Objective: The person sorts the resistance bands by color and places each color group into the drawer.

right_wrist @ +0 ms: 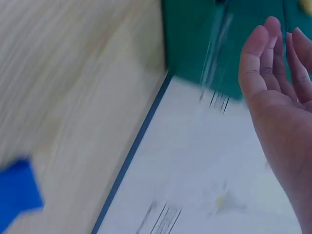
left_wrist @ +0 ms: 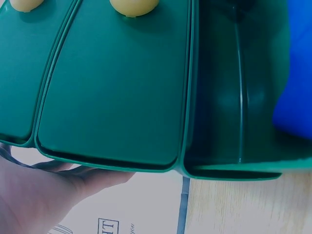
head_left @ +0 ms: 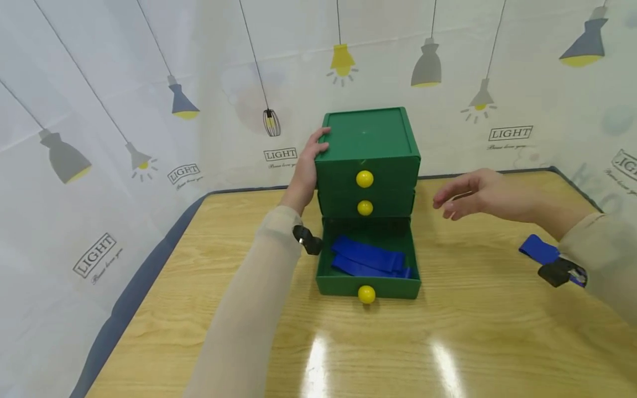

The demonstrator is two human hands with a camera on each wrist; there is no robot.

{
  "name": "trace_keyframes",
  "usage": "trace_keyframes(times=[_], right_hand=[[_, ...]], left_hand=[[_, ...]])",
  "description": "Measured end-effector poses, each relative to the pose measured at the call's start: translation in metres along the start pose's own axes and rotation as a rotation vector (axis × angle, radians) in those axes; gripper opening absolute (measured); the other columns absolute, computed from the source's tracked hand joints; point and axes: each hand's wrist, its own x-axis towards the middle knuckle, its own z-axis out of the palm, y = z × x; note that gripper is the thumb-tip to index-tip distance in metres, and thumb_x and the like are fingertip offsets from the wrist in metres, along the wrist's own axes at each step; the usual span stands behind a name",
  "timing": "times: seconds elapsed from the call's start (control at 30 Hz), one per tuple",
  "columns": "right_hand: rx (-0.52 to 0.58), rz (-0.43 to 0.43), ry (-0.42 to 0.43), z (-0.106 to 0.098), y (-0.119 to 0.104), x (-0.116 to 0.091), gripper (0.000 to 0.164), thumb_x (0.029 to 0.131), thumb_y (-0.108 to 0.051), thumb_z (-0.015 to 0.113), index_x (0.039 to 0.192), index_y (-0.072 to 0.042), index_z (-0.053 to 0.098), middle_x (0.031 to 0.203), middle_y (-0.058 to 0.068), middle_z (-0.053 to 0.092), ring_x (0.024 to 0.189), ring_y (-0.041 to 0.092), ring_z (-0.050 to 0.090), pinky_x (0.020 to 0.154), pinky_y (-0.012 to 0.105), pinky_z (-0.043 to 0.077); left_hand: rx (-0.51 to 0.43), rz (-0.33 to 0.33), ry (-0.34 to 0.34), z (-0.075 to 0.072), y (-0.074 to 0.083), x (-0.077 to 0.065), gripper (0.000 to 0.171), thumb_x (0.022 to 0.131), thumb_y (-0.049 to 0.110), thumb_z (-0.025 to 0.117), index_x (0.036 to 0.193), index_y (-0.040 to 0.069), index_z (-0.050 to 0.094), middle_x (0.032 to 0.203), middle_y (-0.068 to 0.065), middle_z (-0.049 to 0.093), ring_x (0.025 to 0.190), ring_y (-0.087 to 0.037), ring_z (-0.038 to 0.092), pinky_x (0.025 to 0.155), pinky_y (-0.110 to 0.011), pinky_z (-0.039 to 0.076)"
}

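A green drawer cabinet [head_left: 367, 132] with round yellow knobs stands on the wooden table. Its bottom drawer [head_left: 340, 286] is pulled out and holds folded blue strips [head_left: 368, 255]; the two drawers above it are closed. My left hand [head_left: 306, 171] rests against the cabinet's left side, with fingertips over the top edge. In the left wrist view, part of the left hand [left_wrist: 53, 187] is hidden behind the cabinet's side. To the right of the cabinet, my right hand [head_left: 483, 193] is in the air, fingers loosely bent and holding nothing.
A pale curtain [head_left: 224, 138] printed with lamps hangs behind the table [head_left: 239, 243]. Both wrists wear black devices, and a blue strap end [head_left: 539, 249] sticks out beside the right one [head_left: 556, 272]. The open drawer's yellow knob [head_left: 366, 294] juts toward me.
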Motion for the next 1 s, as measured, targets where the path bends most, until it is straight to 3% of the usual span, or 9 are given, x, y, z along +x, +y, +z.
trace_keyframes(times=[0.13, 0.33, 0.47, 0.57, 0.7, 0.8, 0.87, 0.93, 1.0], right_hand=[[-0.123, 0.075, 0.031, -0.028, 0.025, -0.016, 0.037, 0.108, -0.025, 0.064, 0.141, -0.008, 0.065, 0.123, 0.001, 0.072, 0.102, 0.017, 0.069, 0.087, 0.032, 0.060], [-0.257, 0.195, 0.003, -0.054, 0.074, -0.037, 0.050, 0.108, -0.038, 0.063, 0.149, -0.009, 0.059, 0.147, 0.019, 0.060, 0.092, 0.018, 0.061, 0.074, 0.036, 0.053], [-0.237, 0.253, -0.025, -0.068, 0.110, -0.049, 0.058, 0.109, -0.034, 0.062, 0.153, 0.002, 0.051, 0.156, 0.030, 0.049, 0.106, 0.016, 0.065, 0.079, 0.037, 0.056], [-0.211, 0.284, -0.048, -0.078, 0.136, -0.057, 0.063, 0.109, -0.032, 0.061, 0.156, 0.007, 0.044, 0.158, 0.036, 0.043, 0.123, 0.030, 0.067, 0.086, 0.040, 0.060], [-0.132, 0.345, -0.107, -0.084, 0.165, -0.065, 0.071, 0.111, -0.033, 0.056, 0.161, 0.011, 0.029, 0.162, 0.041, 0.031, 0.131, 0.040, 0.060, 0.088, 0.039, 0.058], [-0.068, 0.395, -0.145, -0.086, 0.179, -0.068, 0.077, 0.111, -0.034, 0.056, 0.165, 0.009, 0.020, 0.168, 0.042, 0.016, 0.124, 0.011, 0.060, 0.080, 0.037, 0.052], [-0.067, 0.402, -0.163, -0.086, 0.184, -0.069, 0.079, 0.111, -0.034, 0.056, 0.166, 0.007, 0.018, 0.170, 0.041, 0.009, 0.126, 0.006, 0.057, 0.079, 0.035, 0.049], [-0.051, 0.401, -0.160, -0.085, 0.186, -0.068, 0.079, 0.110, -0.033, 0.059, 0.166, 0.006, 0.020, 0.171, 0.040, 0.010, 0.115, 0.000, 0.051, 0.075, 0.038, 0.045], [-0.091, 0.376, -0.157, -0.083, 0.186, -0.068, 0.076, 0.109, -0.033, 0.061, 0.164, 0.006, 0.027, 0.169, 0.041, 0.016, 0.125, 0.022, 0.056, 0.078, 0.039, 0.049]], left_hand=[[0.000, -0.001, 0.002, -0.002, 0.001, -0.001, 0.055, 0.106, 0.040, 0.034, 0.161, 0.040, 0.041, 0.179, 0.005, 0.019, 0.162, -0.033, 0.023, 0.129, -0.064, 0.024], [-0.007, 0.007, 0.001, -0.001, 0.001, -0.002, 0.054, 0.107, 0.040, 0.034, 0.161, 0.040, 0.041, 0.179, 0.005, 0.019, 0.161, -0.032, 0.024, 0.129, -0.064, 0.025], [-0.011, 0.005, -0.004, -0.001, 0.000, -0.001, 0.054, 0.107, 0.040, 0.034, 0.160, 0.040, 0.041, 0.179, 0.005, 0.019, 0.161, -0.032, 0.025, 0.129, -0.063, 0.025], [-0.010, 0.004, -0.001, 0.000, -0.002, -0.002, 0.054, 0.106, 0.040, 0.033, 0.160, 0.040, 0.041, 0.179, 0.004, 0.019, 0.161, -0.033, 0.025, 0.129, -0.064, 0.026], [-0.007, 0.004, 0.002, 0.001, -0.003, -0.002, 0.054, 0.106, 0.040, 0.034, 0.160, 0.040, 0.041, 0.179, 0.004, 0.019, 0.161, -0.033, 0.026, 0.129, -0.065, 0.025], [-0.003, -0.002, -0.001, 0.001, -0.003, -0.002, 0.054, 0.107, 0.040, 0.034, 0.160, 0.040, 0.041, 0.179, 0.005, 0.019, 0.161, -0.032, 0.025, 0.129, -0.064, 0.025], [-0.004, -0.002, -0.004, 0.000, -0.003, -0.002, 0.054, 0.107, 0.040, 0.033, 0.160, 0.040, 0.040, 0.179, 0.005, 0.018, 0.161, -0.033, 0.025, 0.129, -0.064, 0.025], [-0.007, 0.000, -0.002, 0.000, -0.002, -0.001, 0.054, 0.107, 0.041, 0.033, 0.160, 0.040, 0.041, 0.179, 0.005, 0.018, 0.161, -0.033, 0.025, 0.129, -0.064, 0.025], [-0.012, 0.008, -0.003, 0.001, -0.001, -0.001, 0.054, 0.107, 0.041, 0.034, 0.160, 0.040, 0.041, 0.179, 0.004, 0.019, 0.161, -0.033, 0.025, 0.129, -0.064, 0.025]])
